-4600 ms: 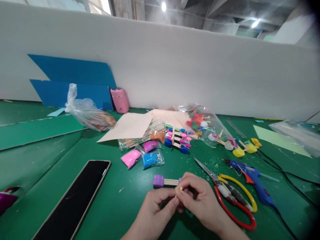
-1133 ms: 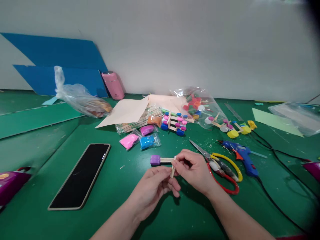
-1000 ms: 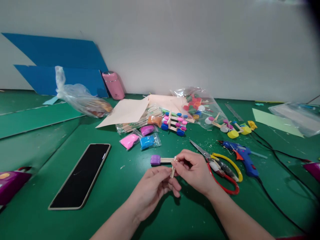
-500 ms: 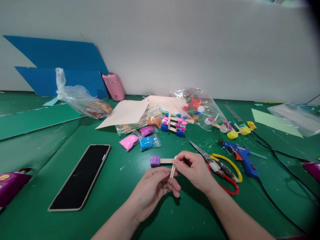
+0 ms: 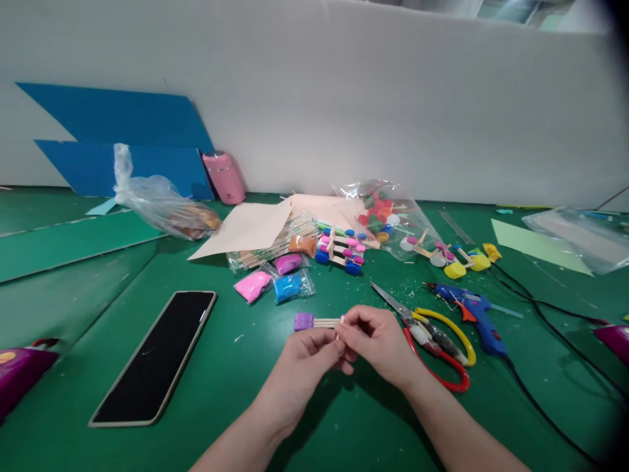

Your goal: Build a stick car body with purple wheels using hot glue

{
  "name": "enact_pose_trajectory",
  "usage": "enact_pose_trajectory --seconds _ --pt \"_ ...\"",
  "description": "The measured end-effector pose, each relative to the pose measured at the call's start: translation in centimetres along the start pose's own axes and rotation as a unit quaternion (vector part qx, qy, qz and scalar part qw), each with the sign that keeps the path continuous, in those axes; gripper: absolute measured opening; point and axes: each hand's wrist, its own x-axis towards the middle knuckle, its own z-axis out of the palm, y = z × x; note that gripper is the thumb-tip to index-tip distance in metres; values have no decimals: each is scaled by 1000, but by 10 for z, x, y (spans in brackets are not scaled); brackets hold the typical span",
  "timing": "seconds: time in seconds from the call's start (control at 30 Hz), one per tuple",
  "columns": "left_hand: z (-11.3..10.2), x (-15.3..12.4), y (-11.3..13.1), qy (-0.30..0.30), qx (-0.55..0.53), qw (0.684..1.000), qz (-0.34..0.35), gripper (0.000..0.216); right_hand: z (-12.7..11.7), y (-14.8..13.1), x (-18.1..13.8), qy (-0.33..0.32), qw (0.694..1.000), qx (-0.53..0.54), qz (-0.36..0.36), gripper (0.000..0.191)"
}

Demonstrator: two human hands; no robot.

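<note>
My left hand (image 5: 307, 364) and my right hand (image 5: 378, 341) meet at the middle of the table, thumbs and fingertips pinched together. Between them are short wooden sticks (image 5: 343, 319), mostly covered by the fingers; only a pale end shows. Just beyond the fingertips, a purple block (image 5: 303, 321) has several thin wooden sticks (image 5: 325, 322) running from it toward my right hand. Whether those sticks touch the hand or lie on the table I cannot tell. Right of my right hand lie scissors (image 5: 442, 318) with red and yellow handles and a blue glue gun (image 5: 474, 314).
A phone (image 5: 157, 357) lies at the left on the green table. Behind the hands are clay packets (image 5: 289, 286), small stick-and-cap models (image 5: 341, 250), paper sheets (image 5: 246, 226) and a bag of bottle caps (image 5: 381, 213). A pink flask (image 5: 225, 177) stands by the wall.
My left fingers have closed in toward my right ones, and the short sticks, upright and visible before, are now mostly covered. The view has tilted slightly upward.
</note>
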Motion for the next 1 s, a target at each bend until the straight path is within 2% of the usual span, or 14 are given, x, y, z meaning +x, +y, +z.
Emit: enact_pose_trajectory --seconds 0.13,0.27,0.53,0.77,1.0 --pt "2 0 1 23 63 996 53 19 2 0 -4 17 998 -39 -37 13" --pt "-1 -2 1 7 87 993 73 26 2 -2 -5 3 997 -47 -67 17" --pt "-3 -4 -1 16 99 994 33 22 1 -6 -4 -3 995 -67 -72 18" --pt "2 -4 2 39 20 998 47 14 2 -2 -5 -3 996 -53 -69 18" --pt "3 -1 5 41 51 996 64 16 -1 -4 -7 12 990 -103 -92 18"
